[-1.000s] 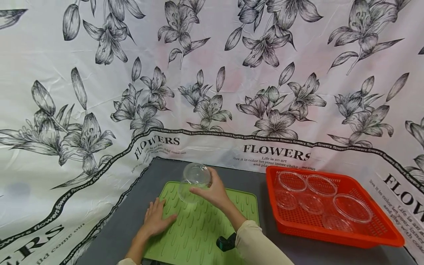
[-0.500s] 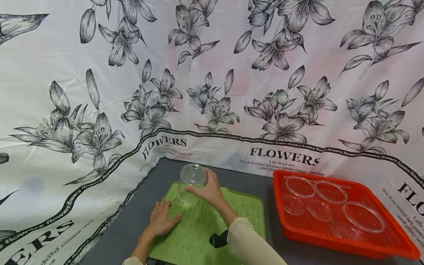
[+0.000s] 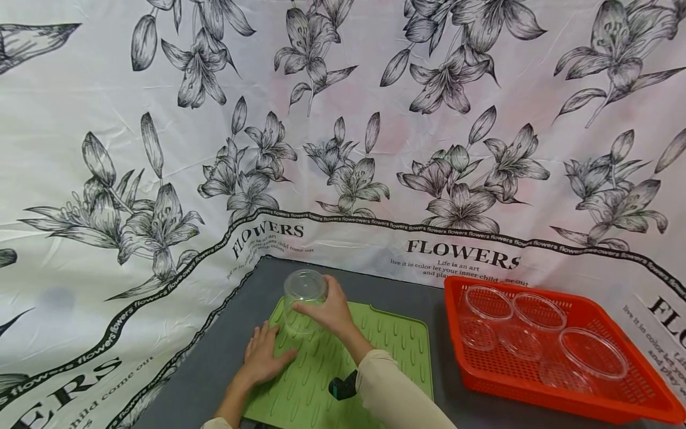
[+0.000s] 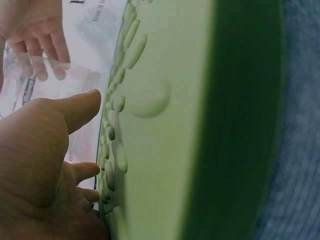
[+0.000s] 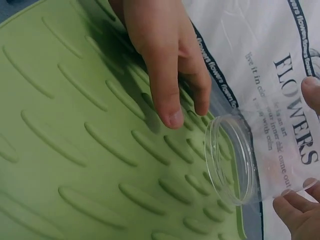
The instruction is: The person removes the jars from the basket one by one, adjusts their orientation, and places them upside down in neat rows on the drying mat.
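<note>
My right hand (image 3: 333, 310) grips a clear, round plastic container (image 3: 305, 286) above the far left part of a green ridged mat (image 3: 332, 363). Seen from the right wrist, the container's thick rim (image 5: 250, 165) faces down toward the mat, with fingertips and thumb on opposite sides of the wall. My left hand (image 3: 264, 356) rests at the mat's left edge with its fingers extended and holds nothing. From the left wrist, my left hand (image 4: 40, 160) lies in front of the see-through container (image 4: 82, 77).
A red perforated basket (image 3: 541, 381) stands to the right, with several clear round containers (image 3: 536, 313) in it. Both it and the mat lie on a dark grey table (image 3: 214, 369). A flower-printed sheet (image 3: 343, 119) hangs behind and around the table.
My right hand has carried the container slightly left and down toward the mat. The left hand keeps its place at the mat's edge. The head view has turned a little left.
</note>
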`<action>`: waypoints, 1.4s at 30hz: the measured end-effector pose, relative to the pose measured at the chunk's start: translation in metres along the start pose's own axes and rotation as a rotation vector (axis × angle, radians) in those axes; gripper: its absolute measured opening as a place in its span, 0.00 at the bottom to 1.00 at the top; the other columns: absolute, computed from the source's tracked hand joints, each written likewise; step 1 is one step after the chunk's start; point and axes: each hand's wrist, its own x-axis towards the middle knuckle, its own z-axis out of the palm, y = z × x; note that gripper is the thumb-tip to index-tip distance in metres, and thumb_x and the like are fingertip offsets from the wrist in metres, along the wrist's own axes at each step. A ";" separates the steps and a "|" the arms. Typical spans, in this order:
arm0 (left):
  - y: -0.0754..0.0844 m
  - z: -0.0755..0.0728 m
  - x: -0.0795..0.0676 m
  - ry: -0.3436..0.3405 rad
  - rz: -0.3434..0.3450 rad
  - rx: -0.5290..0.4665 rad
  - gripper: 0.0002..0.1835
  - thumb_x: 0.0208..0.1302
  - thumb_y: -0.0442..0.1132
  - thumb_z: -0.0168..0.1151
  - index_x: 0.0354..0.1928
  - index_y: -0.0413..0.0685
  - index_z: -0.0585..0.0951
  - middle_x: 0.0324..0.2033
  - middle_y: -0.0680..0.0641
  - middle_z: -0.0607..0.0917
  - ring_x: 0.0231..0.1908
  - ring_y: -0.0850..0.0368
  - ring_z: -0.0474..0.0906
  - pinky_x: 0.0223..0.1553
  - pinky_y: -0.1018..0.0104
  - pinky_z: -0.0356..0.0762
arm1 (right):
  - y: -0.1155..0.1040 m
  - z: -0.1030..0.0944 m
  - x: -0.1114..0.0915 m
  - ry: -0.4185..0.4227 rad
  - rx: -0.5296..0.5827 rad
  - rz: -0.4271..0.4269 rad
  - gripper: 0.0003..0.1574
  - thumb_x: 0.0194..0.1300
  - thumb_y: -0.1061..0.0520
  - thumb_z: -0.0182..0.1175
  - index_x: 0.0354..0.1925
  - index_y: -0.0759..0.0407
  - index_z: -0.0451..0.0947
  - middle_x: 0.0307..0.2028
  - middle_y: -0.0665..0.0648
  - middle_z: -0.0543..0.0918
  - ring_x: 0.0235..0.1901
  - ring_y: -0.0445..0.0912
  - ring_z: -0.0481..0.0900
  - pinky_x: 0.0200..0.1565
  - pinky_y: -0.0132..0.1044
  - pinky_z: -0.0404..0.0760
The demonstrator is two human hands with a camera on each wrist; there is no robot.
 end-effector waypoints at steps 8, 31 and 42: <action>-0.003 0.002 0.001 -0.010 -0.003 -0.004 0.44 0.64 0.56 0.60 0.71 0.34 0.57 0.73 0.26 0.43 0.73 0.26 0.32 0.68 0.28 0.34 | -0.002 0.011 -0.001 -0.021 0.020 0.009 0.59 0.50 0.38 0.73 0.70 0.58 0.57 0.61 0.61 0.71 0.59 0.55 0.73 0.56 0.54 0.77; 0.002 0.003 -0.001 0.011 0.012 0.028 0.42 0.66 0.56 0.56 0.71 0.33 0.58 0.72 0.25 0.45 0.72 0.25 0.34 0.68 0.28 0.36 | -0.003 0.018 0.001 -0.097 0.013 0.031 0.64 0.53 0.41 0.72 0.75 0.59 0.46 0.72 0.64 0.59 0.70 0.59 0.62 0.65 0.59 0.68; 0.001 0.006 -0.001 0.055 0.033 0.022 0.42 0.65 0.55 0.57 0.69 0.30 0.59 0.72 0.24 0.47 0.71 0.23 0.36 0.67 0.27 0.37 | -0.005 0.016 -0.002 -0.098 0.013 0.020 0.67 0.52 0.42 0.73 0.76 0.59 0.43 0.73 0.65 0.57 0.70 0.61 0.60 0.64 0.60 0.68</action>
